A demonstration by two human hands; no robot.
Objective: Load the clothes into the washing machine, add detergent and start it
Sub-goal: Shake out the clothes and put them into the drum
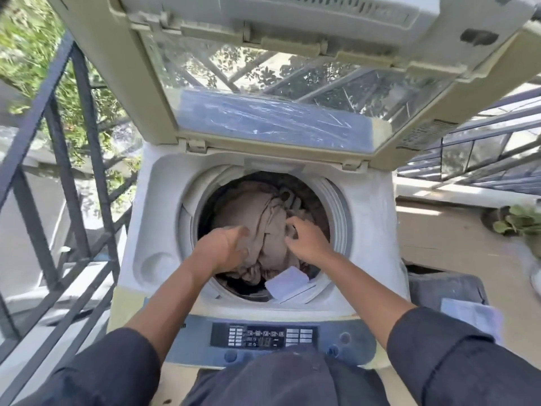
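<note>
At the far left a dark metal railing runs along the edge, with green leaves behind it. Just right of it stands the washing machine, a top-loader with its lid raised and tilted back, the clear window in it reflecting branches and bars. The round drum is open, and the clothes lie inside it, a heap of brownish and tan fabric (with something darker along the right side).

The left hand is down in the drum on the left side of the heap, fingers curled into the tan cloth and gripping a fold of it. The right hand rests on the heap just to the right, fingers spread and relaxed on the fabric, holding nothing that can be seen. A small white box sits at the drum's near rim, below the right hand.

Nearest the person is the control panel with its buttons and display. At the far right a potted plant stands on the floor.
</note>
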